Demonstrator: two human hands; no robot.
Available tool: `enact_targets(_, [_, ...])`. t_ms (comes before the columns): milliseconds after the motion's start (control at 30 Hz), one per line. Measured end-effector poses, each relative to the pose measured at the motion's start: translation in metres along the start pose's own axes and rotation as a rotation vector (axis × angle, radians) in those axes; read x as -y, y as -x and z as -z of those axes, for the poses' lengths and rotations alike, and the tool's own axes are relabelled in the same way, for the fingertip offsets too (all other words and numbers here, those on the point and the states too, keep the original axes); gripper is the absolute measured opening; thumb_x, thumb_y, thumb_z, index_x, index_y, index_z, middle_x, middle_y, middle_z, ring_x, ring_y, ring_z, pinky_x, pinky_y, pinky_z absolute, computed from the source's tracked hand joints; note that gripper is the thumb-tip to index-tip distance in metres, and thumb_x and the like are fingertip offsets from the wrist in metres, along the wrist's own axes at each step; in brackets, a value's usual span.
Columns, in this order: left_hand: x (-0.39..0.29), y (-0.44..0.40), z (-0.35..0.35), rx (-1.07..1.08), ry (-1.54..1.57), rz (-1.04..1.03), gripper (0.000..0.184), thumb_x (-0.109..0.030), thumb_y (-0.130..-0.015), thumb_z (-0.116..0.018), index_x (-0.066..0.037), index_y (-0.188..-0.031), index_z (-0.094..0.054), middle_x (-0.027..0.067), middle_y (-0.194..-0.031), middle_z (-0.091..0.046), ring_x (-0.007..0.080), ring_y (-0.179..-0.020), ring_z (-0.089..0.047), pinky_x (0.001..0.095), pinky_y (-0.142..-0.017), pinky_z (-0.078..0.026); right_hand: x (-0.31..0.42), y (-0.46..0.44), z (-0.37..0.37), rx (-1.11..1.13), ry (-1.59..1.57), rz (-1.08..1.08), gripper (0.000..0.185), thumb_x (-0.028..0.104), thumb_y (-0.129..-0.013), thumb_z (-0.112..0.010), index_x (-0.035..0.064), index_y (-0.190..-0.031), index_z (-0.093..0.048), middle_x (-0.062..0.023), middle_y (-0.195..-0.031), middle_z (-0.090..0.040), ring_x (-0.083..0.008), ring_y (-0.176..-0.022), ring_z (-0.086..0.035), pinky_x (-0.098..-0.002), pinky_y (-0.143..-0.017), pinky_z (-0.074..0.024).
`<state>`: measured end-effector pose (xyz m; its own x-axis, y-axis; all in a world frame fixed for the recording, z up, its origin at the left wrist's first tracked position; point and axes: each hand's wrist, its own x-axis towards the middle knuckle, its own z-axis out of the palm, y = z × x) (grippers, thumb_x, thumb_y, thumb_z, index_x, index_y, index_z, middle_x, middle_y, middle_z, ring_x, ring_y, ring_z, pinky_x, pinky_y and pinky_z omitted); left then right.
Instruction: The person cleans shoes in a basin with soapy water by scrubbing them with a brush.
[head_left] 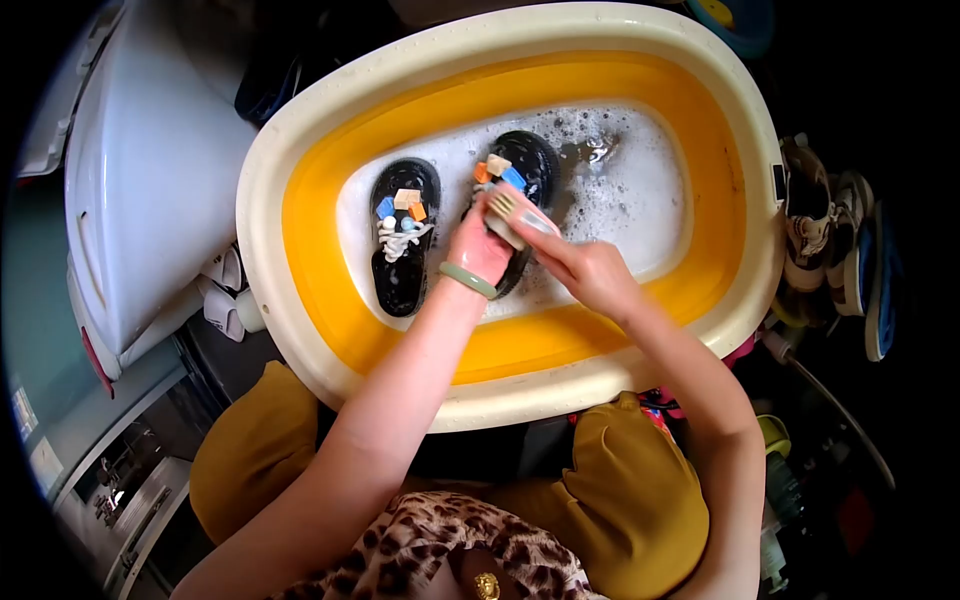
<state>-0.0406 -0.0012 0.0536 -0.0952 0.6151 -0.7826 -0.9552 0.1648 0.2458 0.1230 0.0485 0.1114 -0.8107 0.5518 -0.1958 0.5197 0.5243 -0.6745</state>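
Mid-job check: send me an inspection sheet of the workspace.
Surface: cream-and-yellow tub holding suds.
Job's things: left black slipper in suds; right black slipper, partly covered; brush, bristles showing.
Clutter: shoes right of the tub; pale footwear left of it.
Hands: right hand grips the brush; left hand at the right slipper, its hold hidden.
Cables: pale hose or cord right of the tub; cannot tell which.
Surroundings: white fixture at left; far right dark.

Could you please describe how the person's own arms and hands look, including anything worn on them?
The left hand and right hand wear no gloves. No sleeves cover either forearm. A smooth, rounded, pale green bangle circles the left wrist; the right wrist shows no bracelet or watch.
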Motion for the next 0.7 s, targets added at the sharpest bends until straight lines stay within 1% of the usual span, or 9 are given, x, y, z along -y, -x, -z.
enact_targets(100, [0.022,0.001,0.002,0.050,0.042,0.141,0.030,-0.028,-0.095,-0.038,-0.008,-0.115,-0.049,0.0050,-0.110,-0.055,0.0178,-0.101,-0.053,0.0308,-0.091,-0.043,0.009,-0.056,-0.009,-0.005,0.028,0.013,0.036,0.027,-0.088,-0.049,0.0314,-0.123,-0.050,-0.0144,-0.070,-0.061,-0.0314,-0.063,-0.060,-0.0402,-0.054,-0.0463])
enact_targets(233, [0.021,0.003,-0.002,-0.044,0.041,0.105,0.029,-0.024,-0.094,-0.042,-0.006,-0.116,-0.048,0.0071,-0.111,-0.055,0.0168,-0.103,-0.053,0.0300,-0.092,-0.043,0.004,-0.030,0.000,-0.009,0.000,-0.064,0.038,0.026,-0.087,-0.051,0.0333,-0.125,-0.049,-0.0144,-0.070,-0.060,-0.0328,-0.059,-0.059,-0.0410,-0.051,-0.0460])
enact_targets(267, [0.020,0.013,-0.013,0.031,0.014,0.045,0.028,-0.024,-0.094,-0.043,-0.006,-0.116,-0.049,0.0064,-0.111,-0.055,0.0163,-0.103,-0.053,0.0308,-0.092,-0.042,0.002,-0.011,0.004,0.007,-0.006,-0.094,0.040,0.025,-0.087,-0.052,0.0340,-0.125,-0.049,-0.0142,-0.069,-0.060,-0.0334,-0.058,-0.058,-0.0409,-0.050,-0.0459])
enact_targets(367, [0.022,0.010,-0.005,0.048,0.051,0.082,0.031,-0.031,-0.096,-0.040,-0.009,-0.115,-0.050,0.0037,-0.110,-0.056,0.0155,-0.102,-0.053,0.0296,-0.090,-0.041,-0.007,0.021,0.002,0.034,0.046,-0.085,0.044,0.022,-0.085,-0.056,0.0355,-0.126,-0.047,-0.0142,-0.064,-0.058,-0.0338,-0.054,-0.057,-0.0399,-0.049,-0.0461])
enact_targets(433, [0.021,0.007,-0.004,-0.007,0.004,-0.006,0.033,-0.034,-0.095,-0.042,-0.009,-0.114,-0.051,0.0029,-0.108,-0.056,0.0154,-0.101,-0.053,0.0304,-0.089,-0.042,-0.004,0.003,0.003,0.039,0.077,-0.044,0.043,0.022,-0.085,-0.056,0.0342,-0.125,-0.048,-0.0147,-0.063,-0.058,-0.0337,-0.054,-0.057,-0.0406,-0.049,-0.0460])
enact_targets(533, [0.026,0.014,-0.014,0.013,0.142,0.131,0.028,-0.031,-0.092,-0.048,-0.009,-0.109,-0.052,0.0053,-0.104,-0.056,0.0175,-0.095,-0.053,0.0317,-0.087,-0.044,0.006,-0.043,0.006,-0.002,0.132,-0.031,0.037,0.023,-0.086,-0.052,0.0288,-0.122,-0.051,-0.0162,-0.063,-0.058,-0.0339,-0.055,-0.058,-0.0434,-0.050,-0.0456])
enact_targets(633, [0.017,0.006,-0.013,-0.082,0.066,0.097,0.031,-0.033,-0.094,-0.045,-0.010,-0.115,-0.049,0.0040,-0.109,-0.055,0.0165,-0.101,-0.053,0.0303,-0.092,-0.042,0.003,-0.042,-0.007,-0.117,0.041,-0.029,0.037,0.024,-0.087,-0.049,0.0289,-0.124,-0.049,-0.0161,-0.064,-0.059,-0.0342,-0.056,-0.058,-0.0441,-0.050,-0.0458])
enact_targets(667, [0.017,-0.005,0.002,0.042,0.136,0.088,0.034,-0.035,-0.094,-0.044,-0.009,-0.116,-0.049,0.0051,-0.110,-0.055,0.0187,-0.102,-0.053,0.0321,-0.093,-0.042,0.005,-0.028,-0.005,-0.103,0.080,-0.041,0.039,0.023,-0.086,-0.051,0.0294,-0.125,-0.048,-0.0156,-0.063,-0.059,-0.0344,-0.055,-0.058,-0.0440,-0.049,-0.0456])
enact_targets(700, [0.012,-0.006,0.001,0.049,-0.005,-0.008,0.036,-0.036,-0.095,-0.040,-0.008,-0.116,-0.049,0.0065,-0.111,-0.055,0.0206,-0.104,-0.052,0.0345,-0.094,-0.041,0.007,-0.011,-0.003,-0.051,0.073,-0.095,0.039,0.022,-0.086,-0.052,0.0299,-0.124,-0.049,-0.0151,-0.061,-0.058,-0.0344,-0.053,-0.057,-0.0440,-0.047,-0.0452])
